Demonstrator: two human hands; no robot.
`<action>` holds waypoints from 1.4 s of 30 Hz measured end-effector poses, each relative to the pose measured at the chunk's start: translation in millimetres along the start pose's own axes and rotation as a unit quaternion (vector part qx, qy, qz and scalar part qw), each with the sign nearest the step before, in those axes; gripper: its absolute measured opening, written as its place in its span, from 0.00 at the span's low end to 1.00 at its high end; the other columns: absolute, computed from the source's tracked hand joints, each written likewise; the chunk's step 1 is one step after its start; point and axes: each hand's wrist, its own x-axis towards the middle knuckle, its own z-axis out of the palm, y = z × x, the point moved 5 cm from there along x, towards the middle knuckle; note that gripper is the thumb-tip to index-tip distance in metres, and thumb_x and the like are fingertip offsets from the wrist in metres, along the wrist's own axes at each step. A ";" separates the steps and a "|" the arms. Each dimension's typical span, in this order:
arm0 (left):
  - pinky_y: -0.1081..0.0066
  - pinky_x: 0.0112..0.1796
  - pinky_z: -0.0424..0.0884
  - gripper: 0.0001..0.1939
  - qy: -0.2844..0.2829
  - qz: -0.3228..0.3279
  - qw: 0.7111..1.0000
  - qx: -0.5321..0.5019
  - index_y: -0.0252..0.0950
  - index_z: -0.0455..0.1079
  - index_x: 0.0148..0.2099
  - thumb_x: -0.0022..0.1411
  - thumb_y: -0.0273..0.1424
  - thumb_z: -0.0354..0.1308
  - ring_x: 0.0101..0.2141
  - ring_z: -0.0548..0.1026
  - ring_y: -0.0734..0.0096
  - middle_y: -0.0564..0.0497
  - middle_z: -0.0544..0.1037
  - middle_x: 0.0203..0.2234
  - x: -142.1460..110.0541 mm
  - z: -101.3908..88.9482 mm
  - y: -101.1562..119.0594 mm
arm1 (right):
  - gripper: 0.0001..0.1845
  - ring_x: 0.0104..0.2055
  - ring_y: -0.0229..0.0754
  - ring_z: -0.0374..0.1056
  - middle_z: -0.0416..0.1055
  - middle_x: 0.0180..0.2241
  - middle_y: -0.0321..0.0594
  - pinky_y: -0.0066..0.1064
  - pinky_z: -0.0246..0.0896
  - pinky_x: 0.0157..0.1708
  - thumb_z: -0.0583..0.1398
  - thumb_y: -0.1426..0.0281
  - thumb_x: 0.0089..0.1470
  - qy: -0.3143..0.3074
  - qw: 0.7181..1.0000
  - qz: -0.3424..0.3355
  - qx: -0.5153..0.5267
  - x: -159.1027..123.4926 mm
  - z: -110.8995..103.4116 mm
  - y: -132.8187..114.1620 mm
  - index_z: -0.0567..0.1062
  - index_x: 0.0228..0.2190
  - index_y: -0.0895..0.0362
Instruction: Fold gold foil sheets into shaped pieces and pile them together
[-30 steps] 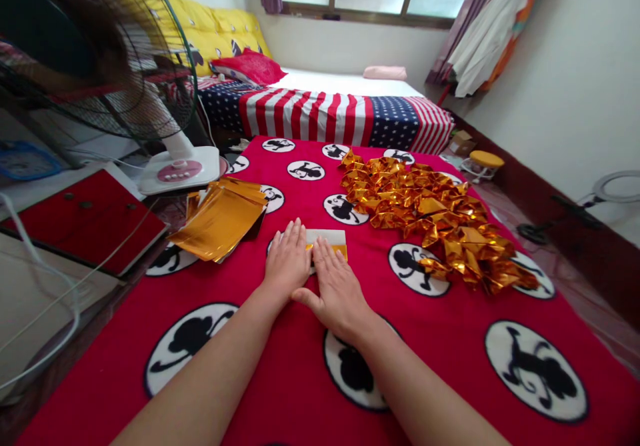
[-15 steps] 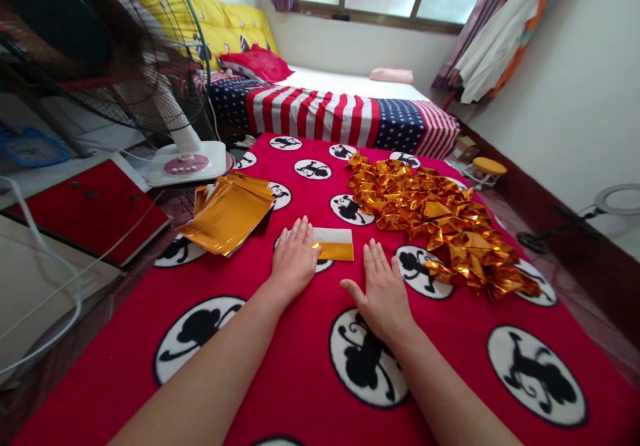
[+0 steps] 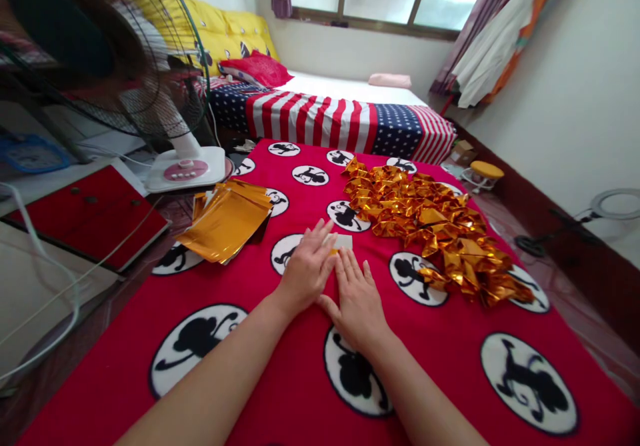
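Observation:
A folded sheet of gold foil paper (image 3: 343, 241) with a white back lies on the red blanket (image 3: 280, 379). Both hands press flat on it and cover most of it. My left hand (image 3: 306, 267) lies over its left part with fingers stretched out. My right hand (image 3: 356, 296) rests beside it on the near edge of the paper, fingers out. A stack of flat gold foil sheets (image 3: 226, 221) lies to the left. A heap of folded gold pieces (image 3: 435, 223) lies to the right.
A standing fan (image 3: 125, 53) with a white base (image 3: 185, 169) is at the left, next to a red board (image 3: 85, 213) and white cables. Beyond the blanket is a bed with a striped flag cover (image 3: 340, 116). A yellow stool (image 3: 484, 171) stands at the right.
My right hand came back from the right onto the folded paper. My left hand slid further over it. Less of the paper shows now.

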 end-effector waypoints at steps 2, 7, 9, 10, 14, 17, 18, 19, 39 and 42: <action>0.57 0.65 0.51 0.27 -0.079 0.064 0.992 -0.081 0.32 0.56 0.67 0.72 0.38 0.40 0.68 0.48 0.63 0.41 0.53 0.68 -4.8 7.1 18.3 | 0.39 0.71 0.53 0.40 0.45 0.68 0.53 0.50 0.33 0.67 0.53 0.57 0.61 0.003 1.000 -0.007 -0.010 -2.1 0.4 -0.8 0.51 0.66 0.63; 0.56 0.66 0.47 0.37 -0.181 0.041 0.979 -0.089 0.30 0.45 0.71 0.69 0.48 0.41 0.69 0.44 0.60 0.39 0.46 0.69 -14.0 23.0 27.9 | 0.37 0.70 0.55 0.40 0.46 0.68 0.52 0.52 0.29 0.67 0.55 0.64 0.58 -0.012 1.000 -0.017 -0.017 -4.6 2.2 -1.8 0.53 0.66 0.60; 0.56 0.66 0.47 0.38 -0.183 0.021 0.981 -0.063 0.30 0.43 0.71 0.69 0.49 0.41 0.69 0.43 0.60 0.39 0.44 0.69 -15.2 24.2 23.5 | 0.37 0.71 0.53 0.38 0.45 0.69 0.51 0.51 0.30 0.67 0.54 0.66 0.58 -0.012 1.000 -0.007 -0.018 -4.0 1.9 -1.2 0.52 0.66 0.61; 0.56 0.66 0.47 0.39 -0.183 0.010 0.982 -0.048 0.31 0.43 0.71 0.68 0.50 0.41 0.69 0.43 0.60 0.39 0.44 0.69 -15.8 24.0 20.9 | 0.37 0.71 0.52 0.38 0.44 0.69 0.50 0.51 0.30 0.67 0.53 0.67 0.58 -0.010 1.000 -0.002 -0.018 -3.6 1.5 -0.9 0.51 0.67 0.61; 0.55 0.66 0.47 0.41 -0.189 -0.036 0.981 0.023 0.29 0.44 0.71 0.67 0.52 0.41 0.68 0.44 0.57 0.37 0.45 0.69 -19.3 23.3 11.2 | 0.39 0.72 0.46 0.35 0.42 0.69 0.45 0.48 0.33 0.68 0.51 0.67 0.58 -0.010 1.000 0.013 -0.007 -2.4 0.2 0.3 0.46 0.67 0.60; 0.54 0.66 0.47 0.41 -0.186 -0.056 0.978 0.073 0.26 0.47 0.70 0.67 0.52 0.41 0.68 0.44 0.55 0.35 0.46 0.69 -21.5 22.0 4.6 | 0.39 0.72 0.46 0.34 0.40 0.70 0.45 0.49 0.33 0.68 0.51 0.64 0.59 -0.016 1.000 0.015 0.010 -2.3 -0.2 0.7 0.48 0.67 0.61; 0.54 0.66 0.47 0.41 -0.183 -0.060 0.977 0.089 0.26 0.48 0.70 0.67 0.52 0.42 0.68 0.44 0.54 0.35 0.46 0.69 -21.7 21.2 1.8 | 0.38 0.72 0.46 0.34 0.40 0.70 0.45 0.49 0.33 0.68 0.51 0.62 0.59 -0.017 1.000 0.016 0.015 -2.2 -0.4 0.8 0.48 0.67 0.62; 0.54 0.65 0.48 0.41 -0.178 -0.066 0.976 0.103 0.25 0.49 0.69 0.67 0.52 0.43 0.68 0.45 0.54 0.34 0.46 0.68 -21.5 20.1 -1.7 | 0.38 0.72 0.46 0.33 0.40 0.70 0.46 0.49 0.32 0.68 0.50 0.61 0.60 -0.017 1.000 0.017 0.020 -2.1 -0.6 1.0 0.49 0.67 0.62; 0.51 0.63 0.53 0.29 -0.114 -0.172 0.950 0.234 0.26 0.55 0.68 0.67 0.30 0.42 0.67 0.53 0.55 0.39 0.53 0.67 -10.1 12.2 -32.1 | 0.43 0.71 0.53 0.37 0.42 0.68 0.55 0.52 0.33 0.67 0.48 0.48 0.61 -0.023 0.998 0.005 0.062 13.5 -2.4 -23.4 0.53 0.65 0.67; 0.51 0.63 0.53 0.29 -0.092 -0.161 0.955 0.234 0.26 0.55 0.67 0.68 0.33 0.43 0.67 0.53 0.54 0.38 0.53 0.67 -11.3 11.0 -29.2 | 0.44 0.71 0.53 0.35 0.40 0.69 0.53 0.54 0.32 0.67 0.47 0.47 0.61 -0.017 0.998 0.054 0.032 4.0 -0.9 -2.6 0.52 0.66 0.67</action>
